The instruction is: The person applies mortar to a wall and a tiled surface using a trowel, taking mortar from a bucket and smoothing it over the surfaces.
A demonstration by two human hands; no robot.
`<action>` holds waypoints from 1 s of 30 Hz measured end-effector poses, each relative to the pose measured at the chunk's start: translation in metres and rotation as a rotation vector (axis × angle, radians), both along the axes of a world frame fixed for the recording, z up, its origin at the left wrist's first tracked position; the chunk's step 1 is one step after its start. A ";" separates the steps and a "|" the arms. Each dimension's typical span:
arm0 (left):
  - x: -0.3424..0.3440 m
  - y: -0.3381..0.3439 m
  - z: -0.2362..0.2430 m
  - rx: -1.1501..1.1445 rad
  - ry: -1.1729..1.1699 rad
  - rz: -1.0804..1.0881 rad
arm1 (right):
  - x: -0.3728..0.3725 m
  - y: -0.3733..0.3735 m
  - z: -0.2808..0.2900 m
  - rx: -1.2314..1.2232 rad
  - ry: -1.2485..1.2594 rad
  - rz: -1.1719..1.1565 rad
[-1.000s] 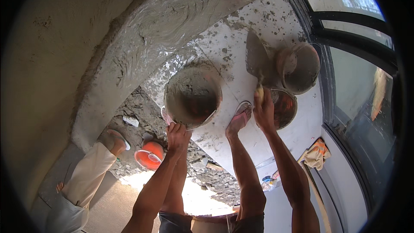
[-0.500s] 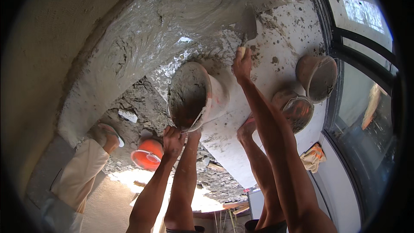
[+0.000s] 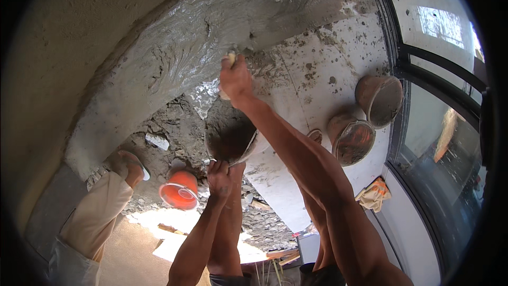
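My right hand (image 3: pixel 236 78) grips the light wooden handle (image 3: pixel 230 59) of a trowel above a cement-smeared bucket (image 3: pixel 244 145); the blade is not clearly visible, hidden by hand and bucket. Below, my left hand (image 3: pixel 219 175) has its fingers closed on that bucket's near rim or handle. Grey wet mortar lines the bucket's inside. Beyond my right hand, a wide band of wet mortar (image 3: pixel 159 63) runs along the wall, bordered by a white, mortar-spattered board surface (image 3: pixel 328 55).
Two dirty buckets (image 3: pixel 378 103) (image 3: pixel 350 143) stand by the dark-framed glass (image 3: pixel 439 137) at right. An orange bucket (image 3: pixel 179 193) lies among rubble (image 3: pixel 159 127). Another person's trousered leg (image 3: pixel 95 212) and sandalled foot are at lower left. A cloth (image 3: pixel 374 195) lies at lower right.
My right hand with the trowel has swung from the right, up and then leftward over the bucket. My left hand stays at the bucket's near edge. The view has shifted slightly.
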State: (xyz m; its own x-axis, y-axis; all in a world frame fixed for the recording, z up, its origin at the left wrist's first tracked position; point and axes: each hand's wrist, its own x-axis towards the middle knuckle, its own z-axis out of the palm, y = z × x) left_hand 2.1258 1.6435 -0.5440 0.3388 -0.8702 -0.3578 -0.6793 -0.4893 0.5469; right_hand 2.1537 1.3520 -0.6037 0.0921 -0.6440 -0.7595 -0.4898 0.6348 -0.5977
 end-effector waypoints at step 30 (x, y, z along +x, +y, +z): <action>-0.066 -0.021 0.015 -0.168 0.095 0.166 | -0.176 -0.037 -0.059 -0.368 0.162 1.039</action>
